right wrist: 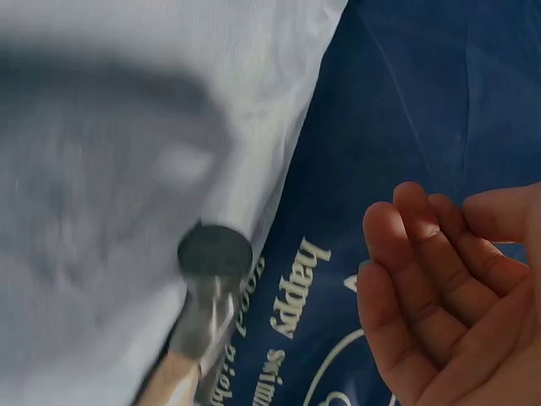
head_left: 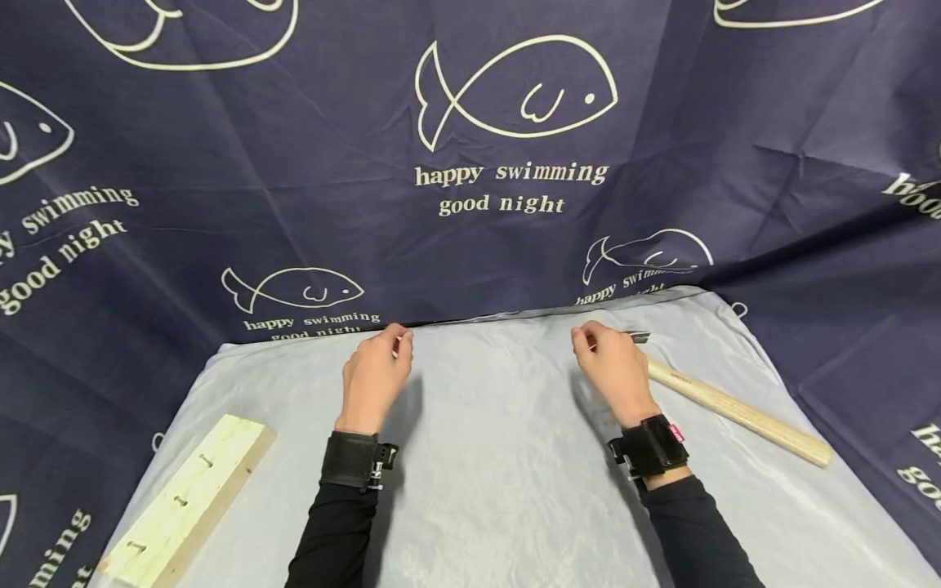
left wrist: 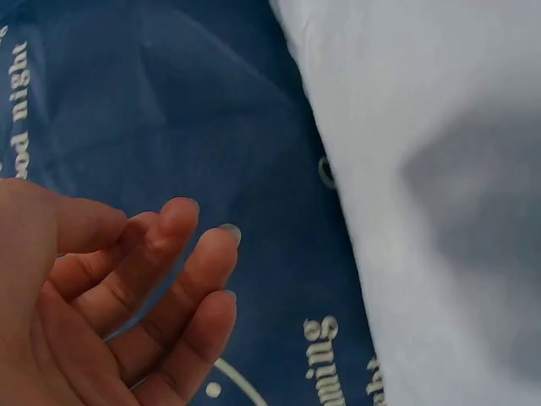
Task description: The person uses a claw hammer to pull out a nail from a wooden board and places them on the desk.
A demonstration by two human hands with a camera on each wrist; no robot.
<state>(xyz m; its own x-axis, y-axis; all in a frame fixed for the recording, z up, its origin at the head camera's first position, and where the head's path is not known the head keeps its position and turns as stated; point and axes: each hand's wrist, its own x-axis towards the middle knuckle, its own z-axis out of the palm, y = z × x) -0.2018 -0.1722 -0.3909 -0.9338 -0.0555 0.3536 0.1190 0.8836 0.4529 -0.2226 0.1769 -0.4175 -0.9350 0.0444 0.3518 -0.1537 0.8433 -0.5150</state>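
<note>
Left grip [head_left: 373,377]: fingers loosely bent, thumb close to them, nothing held, raised over the far part of the desk [head_left: 485,457].
Right grip [head_left: 616,367]: loosely bent too, holding nothing; beside the hammer's head, apart from it in the right wrist view.
Hammer [head_left: 735,411]: lies at the right, handle slanting to just beside the edge.
Wooden block [head_left: 197,494]: near the left edge, nails [head_left: 180,501] protruding from its top.
Hammer risk: a stray wrist sweep could knock it off.
Block risk: a bump could topple it; nails might snag a sleeve.
</note>
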